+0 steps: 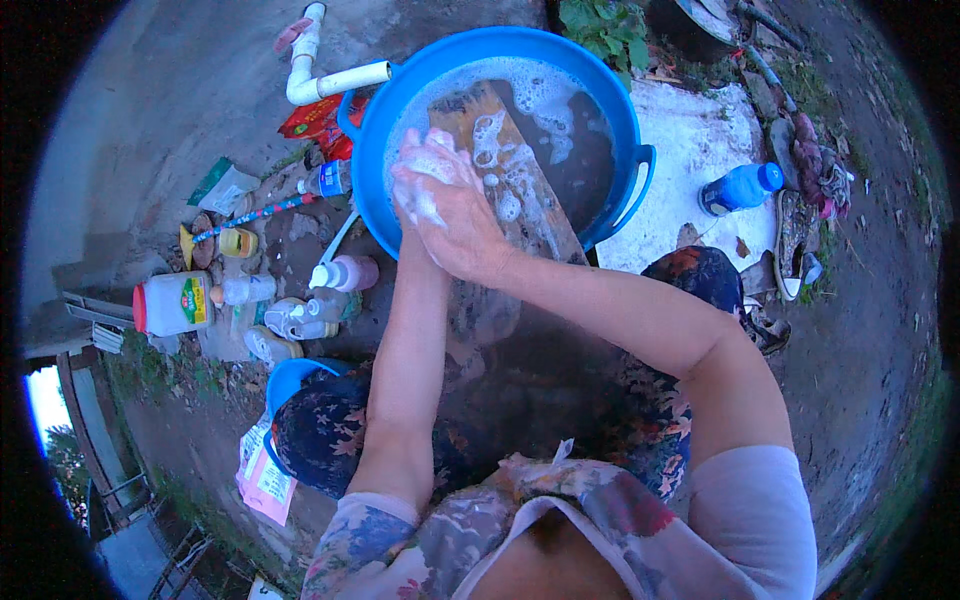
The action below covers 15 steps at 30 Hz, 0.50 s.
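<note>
Over the near left part of the blue tub (622, 130), two soapy hands are pressing together. The right hand (464, 226) is curling over the left hand (424, 160), its fingers lying close against it; whether either hand is gripping something between them, I cannot tell. Beneath and beside them, a wooden board (518, 165) is slanting inside the tub, with suds clinging to its face. Foam is floating on the tub's dark water (585, 150). A white pipe (345, 81) is ending at the tub's left rim. Right of the tub, a blue bottle (740, 190) is resting on a white sheet (670, 150).
</note>
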Available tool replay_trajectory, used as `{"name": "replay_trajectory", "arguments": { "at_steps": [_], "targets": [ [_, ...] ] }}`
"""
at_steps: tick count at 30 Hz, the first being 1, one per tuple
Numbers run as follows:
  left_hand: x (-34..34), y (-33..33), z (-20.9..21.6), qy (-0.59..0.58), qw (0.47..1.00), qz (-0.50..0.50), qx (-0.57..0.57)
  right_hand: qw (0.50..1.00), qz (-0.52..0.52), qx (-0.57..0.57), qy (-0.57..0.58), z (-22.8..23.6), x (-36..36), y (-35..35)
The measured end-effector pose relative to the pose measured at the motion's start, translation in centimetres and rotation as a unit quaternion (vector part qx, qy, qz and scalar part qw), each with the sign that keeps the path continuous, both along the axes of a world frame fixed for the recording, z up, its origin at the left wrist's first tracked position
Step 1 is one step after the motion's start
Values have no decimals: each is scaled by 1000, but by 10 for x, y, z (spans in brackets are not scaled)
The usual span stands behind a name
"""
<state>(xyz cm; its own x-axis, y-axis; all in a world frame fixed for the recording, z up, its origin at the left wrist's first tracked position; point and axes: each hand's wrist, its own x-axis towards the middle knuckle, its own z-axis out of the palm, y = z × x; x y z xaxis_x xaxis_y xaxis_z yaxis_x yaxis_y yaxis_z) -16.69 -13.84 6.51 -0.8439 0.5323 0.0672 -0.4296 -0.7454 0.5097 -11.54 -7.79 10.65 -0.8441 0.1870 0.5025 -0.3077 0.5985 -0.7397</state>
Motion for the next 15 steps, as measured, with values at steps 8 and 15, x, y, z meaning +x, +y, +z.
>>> {"name": "replay_trajectory", "arguments": {
  "at_steps": [8, 15],
  "targets": [
    [-10, 6, 16, -16, 999, -49, -7, 989, -52, -103, -94, -17, -22, 28],
    [37, 45, 21, -124, 984, 8, -125, 955, -177, -170, -167, -15, -42, 66]
  ]
}}
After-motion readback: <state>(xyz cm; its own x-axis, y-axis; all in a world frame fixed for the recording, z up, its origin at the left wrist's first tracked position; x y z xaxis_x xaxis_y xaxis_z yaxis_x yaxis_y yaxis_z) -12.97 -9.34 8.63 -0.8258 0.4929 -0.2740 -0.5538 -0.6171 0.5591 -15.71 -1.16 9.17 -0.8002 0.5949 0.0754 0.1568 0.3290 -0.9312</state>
